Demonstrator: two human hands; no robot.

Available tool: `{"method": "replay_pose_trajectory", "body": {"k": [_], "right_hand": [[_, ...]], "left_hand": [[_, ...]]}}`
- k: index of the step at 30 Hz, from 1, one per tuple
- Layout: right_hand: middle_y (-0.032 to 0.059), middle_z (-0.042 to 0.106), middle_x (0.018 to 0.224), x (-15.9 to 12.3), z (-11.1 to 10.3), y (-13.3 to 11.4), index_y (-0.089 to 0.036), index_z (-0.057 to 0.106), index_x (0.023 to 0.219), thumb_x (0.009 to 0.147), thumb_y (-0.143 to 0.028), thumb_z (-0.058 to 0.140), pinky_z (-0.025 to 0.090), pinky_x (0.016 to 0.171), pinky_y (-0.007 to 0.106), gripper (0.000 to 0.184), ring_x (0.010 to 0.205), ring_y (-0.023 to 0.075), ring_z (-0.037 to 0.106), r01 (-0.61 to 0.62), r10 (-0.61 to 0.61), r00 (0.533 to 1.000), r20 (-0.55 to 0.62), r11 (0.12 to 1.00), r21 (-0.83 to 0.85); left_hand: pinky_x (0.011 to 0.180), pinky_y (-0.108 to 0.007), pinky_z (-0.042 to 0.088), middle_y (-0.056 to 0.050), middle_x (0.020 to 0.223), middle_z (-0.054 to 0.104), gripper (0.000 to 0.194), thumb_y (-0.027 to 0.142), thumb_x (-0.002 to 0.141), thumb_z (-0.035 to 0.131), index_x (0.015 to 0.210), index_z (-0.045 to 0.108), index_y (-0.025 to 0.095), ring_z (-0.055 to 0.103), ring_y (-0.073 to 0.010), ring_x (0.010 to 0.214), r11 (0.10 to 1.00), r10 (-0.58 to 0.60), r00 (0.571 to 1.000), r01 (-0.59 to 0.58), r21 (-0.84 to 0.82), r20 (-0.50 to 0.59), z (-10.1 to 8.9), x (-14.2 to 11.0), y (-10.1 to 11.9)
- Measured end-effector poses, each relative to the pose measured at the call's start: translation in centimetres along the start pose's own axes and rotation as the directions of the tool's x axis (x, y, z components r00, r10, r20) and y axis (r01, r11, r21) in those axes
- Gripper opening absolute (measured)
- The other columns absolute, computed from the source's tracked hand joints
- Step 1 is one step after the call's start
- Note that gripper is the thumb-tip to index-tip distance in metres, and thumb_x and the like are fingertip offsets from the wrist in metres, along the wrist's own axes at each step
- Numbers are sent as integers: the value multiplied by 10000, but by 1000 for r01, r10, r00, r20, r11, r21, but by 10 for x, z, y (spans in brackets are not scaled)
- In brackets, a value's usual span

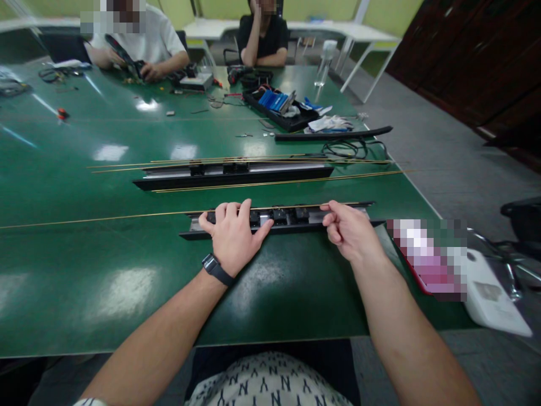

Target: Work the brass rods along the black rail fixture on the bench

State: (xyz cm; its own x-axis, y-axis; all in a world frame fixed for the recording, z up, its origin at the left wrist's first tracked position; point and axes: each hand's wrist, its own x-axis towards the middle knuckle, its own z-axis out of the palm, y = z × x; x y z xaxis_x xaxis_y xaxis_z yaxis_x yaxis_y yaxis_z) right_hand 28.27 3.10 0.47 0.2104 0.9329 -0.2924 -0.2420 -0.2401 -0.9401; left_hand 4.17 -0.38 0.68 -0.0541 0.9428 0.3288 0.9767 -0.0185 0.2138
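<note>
A short black rail (279,229) with a silver inner channel lies crosswise before me on the green table. Several small black blocks (279,215) sit in the channel. My left hand (233,228) spans the rail's left part, fingers over the far side and thumb at the near side, gripping it. A long thin brass-coloured rod (105,218) runs along the rail's far edge and out to the left. Near the rail's right end, my right hand (344,225) pinches the rod between thumb and forefinger; its other fingers are curled. The left fingers partly cover the blocks.
Beyond lies another black rail (236,179) with thin rods around it. Farther back are a black tray (291,119), white gloves (329,124) and a black strip (333,135). Phones (494,299) lie at the right edge. Two people sit across the green table (105,310).
</note>
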Motion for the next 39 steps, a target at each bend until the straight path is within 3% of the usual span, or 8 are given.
{"method": "replay_pose_trajectory", "body": {"k": [39], "right_hand": [[11,629,545,-2,2,-1,-139,679,866,920,-388,691,168,266,181,255,256,61,394,8,-7,1000,13,997,-74]], "left_hand": [[1133,-678,216,-176,1335,647,590,587,926,606,1400,574,237,490,-384,1314,998,8,1000,-8,-58,-3,0,0,-2]]}}
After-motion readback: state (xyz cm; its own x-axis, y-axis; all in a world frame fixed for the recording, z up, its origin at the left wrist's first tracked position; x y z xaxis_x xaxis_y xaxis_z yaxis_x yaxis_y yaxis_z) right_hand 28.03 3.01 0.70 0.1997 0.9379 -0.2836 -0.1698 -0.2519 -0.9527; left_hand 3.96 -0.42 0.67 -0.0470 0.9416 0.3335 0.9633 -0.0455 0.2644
